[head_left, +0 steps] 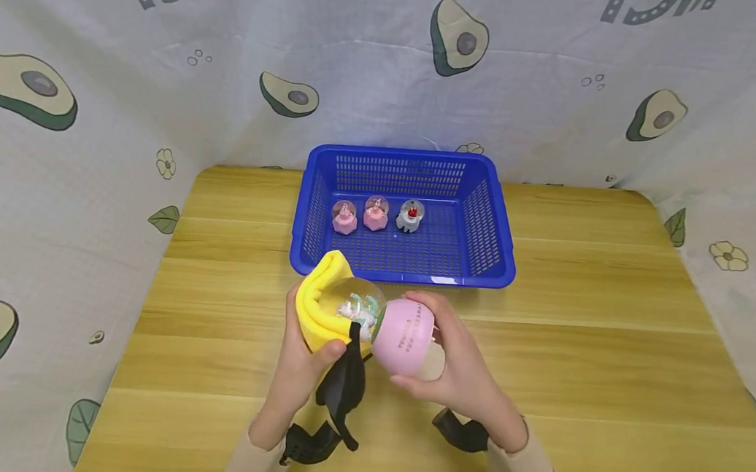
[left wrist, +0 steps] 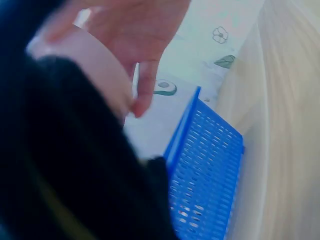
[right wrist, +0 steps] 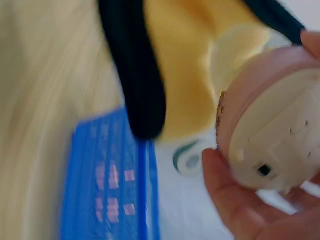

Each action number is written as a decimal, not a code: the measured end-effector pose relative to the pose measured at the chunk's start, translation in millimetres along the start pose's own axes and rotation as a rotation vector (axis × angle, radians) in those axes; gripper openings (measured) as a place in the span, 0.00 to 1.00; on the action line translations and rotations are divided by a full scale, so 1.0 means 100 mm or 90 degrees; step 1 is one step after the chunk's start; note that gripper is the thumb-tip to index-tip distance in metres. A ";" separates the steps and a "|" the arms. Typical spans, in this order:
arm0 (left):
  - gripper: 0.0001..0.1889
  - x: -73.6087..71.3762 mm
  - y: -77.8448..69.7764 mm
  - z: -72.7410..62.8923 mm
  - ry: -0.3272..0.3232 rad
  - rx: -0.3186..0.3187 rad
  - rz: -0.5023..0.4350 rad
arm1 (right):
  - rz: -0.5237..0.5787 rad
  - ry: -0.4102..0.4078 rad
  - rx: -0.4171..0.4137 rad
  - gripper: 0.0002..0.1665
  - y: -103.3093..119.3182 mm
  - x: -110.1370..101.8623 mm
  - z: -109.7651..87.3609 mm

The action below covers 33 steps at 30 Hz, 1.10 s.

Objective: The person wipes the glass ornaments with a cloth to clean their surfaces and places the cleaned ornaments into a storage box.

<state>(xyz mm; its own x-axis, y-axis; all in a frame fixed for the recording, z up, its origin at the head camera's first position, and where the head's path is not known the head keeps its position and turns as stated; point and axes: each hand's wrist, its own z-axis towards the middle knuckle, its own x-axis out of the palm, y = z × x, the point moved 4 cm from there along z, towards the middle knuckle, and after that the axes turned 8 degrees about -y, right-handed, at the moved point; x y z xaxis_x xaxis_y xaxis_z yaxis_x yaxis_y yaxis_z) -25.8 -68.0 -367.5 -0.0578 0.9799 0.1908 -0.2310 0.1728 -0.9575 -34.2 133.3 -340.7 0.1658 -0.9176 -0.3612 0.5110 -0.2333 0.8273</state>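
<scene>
A large snow globe with a pink base and a clear dome lies tilted on its side above the table, near the basket's front edge. My right hand grips its base, thumb below and fingers over the top. Inside the dome is a small white and teal figure. My left hand holds a folded yellow cloth around the dome's left side. In the right wrist view the cream underside of the base faces the camera, with the cloth behind. Black straps partly cover the cloth there.
Behind my hands a blue plastic basket stands on the wooden table. It holds two small pink snow globes and a white one with a red detail. A black strap hangs by my left hand. An avocado-print curtain surrounds the table.
</scene>
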 end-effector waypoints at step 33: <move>0.34 0.18 -0.47 0.21 0.302 0.401 0.371 | 0.104 0.009 0.015 0.52 0.00 -0.15 -0.05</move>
<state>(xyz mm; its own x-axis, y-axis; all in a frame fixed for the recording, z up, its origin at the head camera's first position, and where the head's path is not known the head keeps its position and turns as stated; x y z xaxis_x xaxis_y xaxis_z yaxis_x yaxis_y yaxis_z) -36.2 -60.4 -314.9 0.0372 0.8573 -0.5135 -0.7746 -0.2999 -0.5568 -32.2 148.2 -337.3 0.2577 -0.9393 -0.2264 0.4558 -0.0885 0.8857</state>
